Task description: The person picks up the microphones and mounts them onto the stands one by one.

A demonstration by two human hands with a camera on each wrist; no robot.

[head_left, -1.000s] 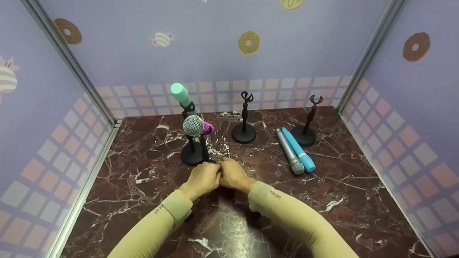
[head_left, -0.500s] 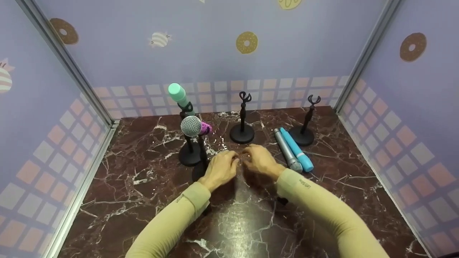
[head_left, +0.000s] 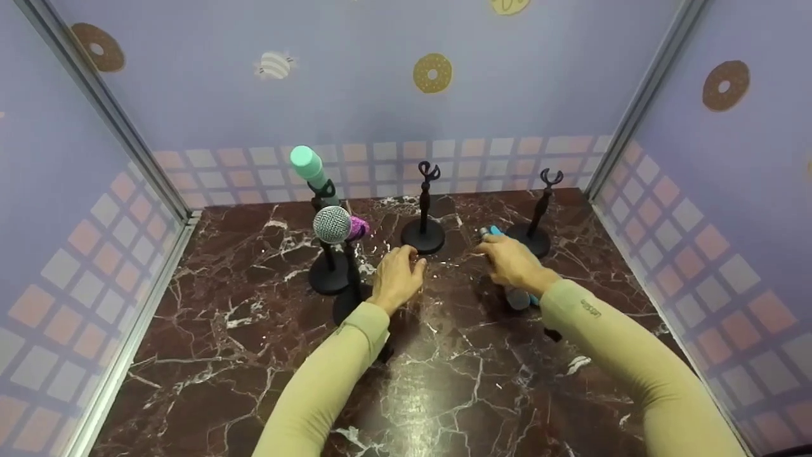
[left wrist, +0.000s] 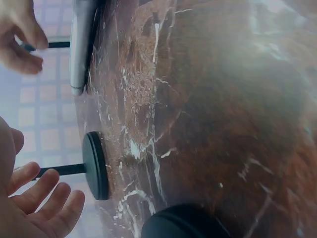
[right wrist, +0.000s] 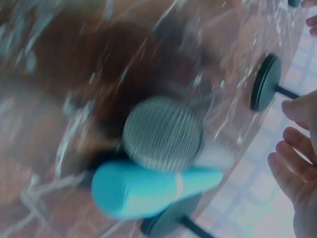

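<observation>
My right hand (head_left: 515, 261) hovers with loosely bent fingers over two microphones lying side by side, hiding much of both in the head view. The silver microphone (right wrist: 163, 133) shows its mesh head beside the blue microphone (right wrist: 133, 191). Nothing is between my right fingers in the right wrist view. My left hand (head_left: 398, 279) holds nothing, its fingers loosely spread over the table in front of the middle microphone stand (head_left: 423, 236). To its left, a microphone with a silver mesh head and sparkly pink body (head_left: 359, 227) rests on a black stand.
Behind the pink one, a mint-green microphone (head_left: 308, 162) leans in another stand. A black stand with a bare clip (head_left: 552, 176) stands at the back right, beyond the two lying microphones. Patterned walls (head_left: 355, 95) enclose the dark marbled table (head_left: 254, 374).
My hands, together by the pink microphone's stand, have parted. The right hand has moved right, over the lying microphones; the left has shifted slightly right and forward, its fingers loosened.
</observation>
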